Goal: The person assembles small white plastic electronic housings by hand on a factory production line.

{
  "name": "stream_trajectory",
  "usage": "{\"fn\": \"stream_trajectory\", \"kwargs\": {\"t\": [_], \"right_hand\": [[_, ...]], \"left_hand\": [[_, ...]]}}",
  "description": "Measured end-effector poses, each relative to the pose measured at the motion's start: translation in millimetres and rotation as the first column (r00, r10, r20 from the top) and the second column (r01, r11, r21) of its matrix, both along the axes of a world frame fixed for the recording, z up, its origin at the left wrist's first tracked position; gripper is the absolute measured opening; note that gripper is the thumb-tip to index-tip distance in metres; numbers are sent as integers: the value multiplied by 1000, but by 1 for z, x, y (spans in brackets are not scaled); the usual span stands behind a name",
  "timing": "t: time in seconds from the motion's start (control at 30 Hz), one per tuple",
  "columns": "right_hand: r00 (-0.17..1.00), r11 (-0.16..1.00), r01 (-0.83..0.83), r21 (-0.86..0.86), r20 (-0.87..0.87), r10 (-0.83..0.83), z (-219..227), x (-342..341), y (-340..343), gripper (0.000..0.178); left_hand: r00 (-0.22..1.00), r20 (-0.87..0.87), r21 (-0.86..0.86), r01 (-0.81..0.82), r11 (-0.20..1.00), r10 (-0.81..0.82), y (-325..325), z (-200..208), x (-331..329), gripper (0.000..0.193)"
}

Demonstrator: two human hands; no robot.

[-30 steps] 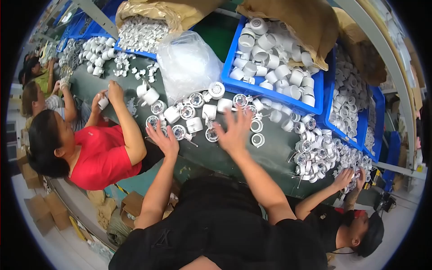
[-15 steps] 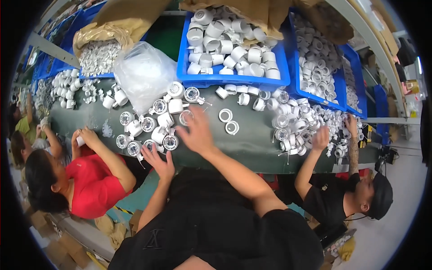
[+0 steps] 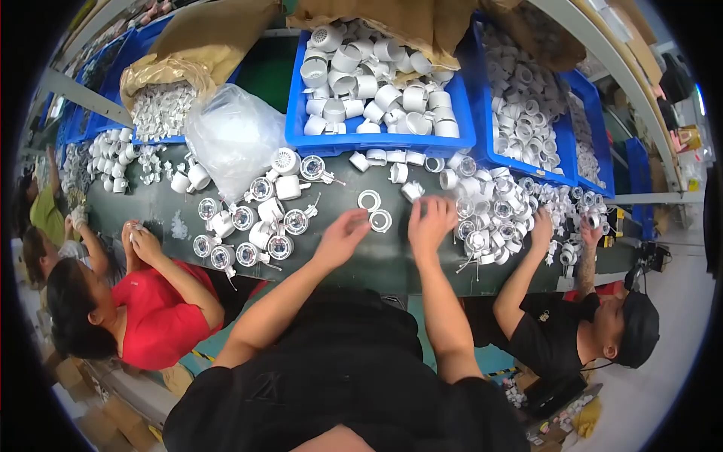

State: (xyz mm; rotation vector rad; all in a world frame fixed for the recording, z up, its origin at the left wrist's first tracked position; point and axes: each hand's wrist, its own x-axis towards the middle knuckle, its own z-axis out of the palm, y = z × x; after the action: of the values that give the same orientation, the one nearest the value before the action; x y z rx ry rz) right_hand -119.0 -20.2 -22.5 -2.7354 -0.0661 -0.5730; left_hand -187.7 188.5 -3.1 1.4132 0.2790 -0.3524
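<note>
At the far left of the frame, a co-worker in a yellow-green top (image 3: 50,220) sits by the counter (image 3: 384,262), a long dark green surface crossing the frame. Next along, a co-worker in a red shirt (image 3: 162,313) has both hands together at a small white part. Above, at upper left, a brown paper-lined sack (image 3: 162,66) holds a pile of small white pieces, and a clear plastic bag (image 3: 237,143) slumps beside it. Left of centre lies a group of white housings (image 3: 260,233), several showing round, clear faces.

At the centre, the left hand (image 3: 343,239) hovers low with its grip released, the fingers loosely curved beside two white rings (image 3: 380,221), which lie one above the other. Behind them, at upper centre, a blue bin (image 3: 380,142) is full of white cups. Just right of the rings, the right hand (image 3: 432,226) reaches to a small white cup (image 3: 412,191); whether its grip is grasping the cup, I cannot tell. A dense heap of white parts (image 3: 493,211) spreads rightward, below a second blue bin (image 3: 527,168). At lower right, a co-worker in a black cap (image 3: 639,331) reaches into smaller pieces.
</note>
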Motion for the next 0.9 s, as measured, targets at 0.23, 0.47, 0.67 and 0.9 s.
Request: {"fn": "stream_trajectory", "kwargs": {"t": [0.23, 0.47, 0.67, 0.9], "right_hand": [[965, 994, -113, 0, -240, 109, 1, 3, 3, 58], [803, 897, -128, 423, -487, 344, 15, -15, 5, 61], [454, 535, -279, 798, -381, 805, 85, -25, 48, 84], [812, 930, -345, 125, -456, 363, 8, 4, 73, 68]], "left_hand": [[928, -368, -235, -149, 961, 54, -44, -29, 17, 49], [965, -256, -173, 18, 985, -63, -11, -23, -2, 51], [968, -199, -158, 123, 980, -154, 41, 29, -30, 45], [960, -273, -401, -179, 898, 70, 62, 1, -49, 30]]}}
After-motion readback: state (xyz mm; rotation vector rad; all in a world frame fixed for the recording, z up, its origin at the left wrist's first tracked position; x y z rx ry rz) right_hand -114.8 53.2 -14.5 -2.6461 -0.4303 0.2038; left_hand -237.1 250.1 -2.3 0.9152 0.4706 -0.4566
